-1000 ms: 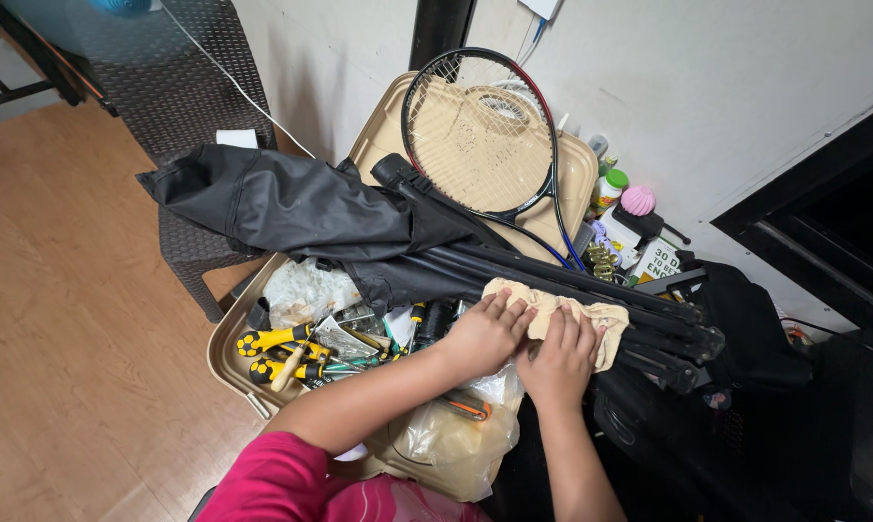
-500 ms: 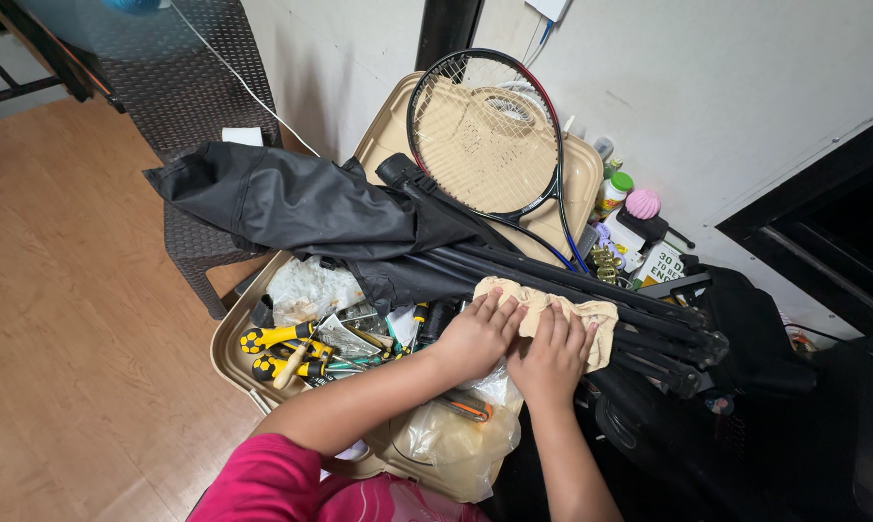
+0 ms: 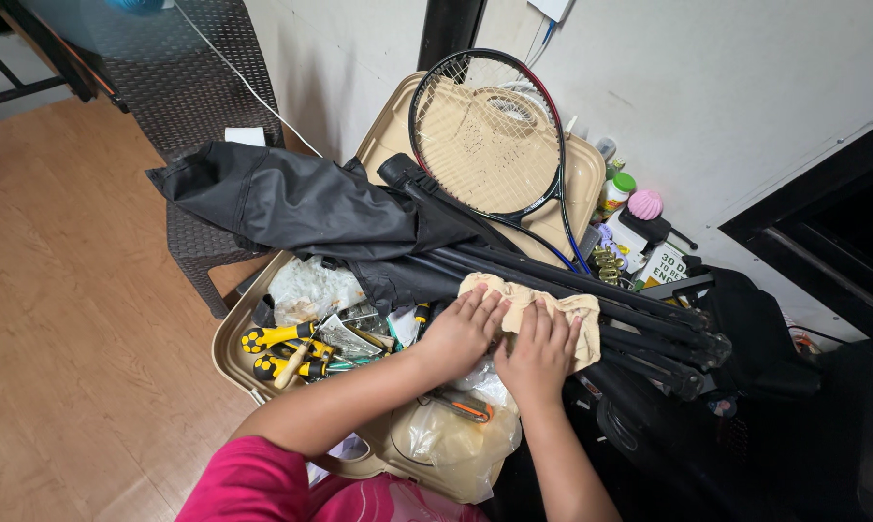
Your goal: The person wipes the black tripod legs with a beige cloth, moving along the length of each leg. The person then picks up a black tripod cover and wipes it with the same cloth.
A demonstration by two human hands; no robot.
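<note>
Both hands (image 3: 499,343) flat on cloth (image 3: 572,319), tripod legs (image 3: 640,324).

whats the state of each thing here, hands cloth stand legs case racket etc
left hand: flat, pressing on the cloth
right hand: flat, pressing on the cloth
beige cloth: crumpled, draped over the stand legs
black stand legs: folded together, lying across the case
black fabric cover: slack, partly pulled off the legs
beige case: open, lid against the wall
racket: leaning on the lid
yellow-handled tools: loose in the case

White printed box (image 3: 665,263) beside green-capped bottle (image 3: 611,192)
</note>
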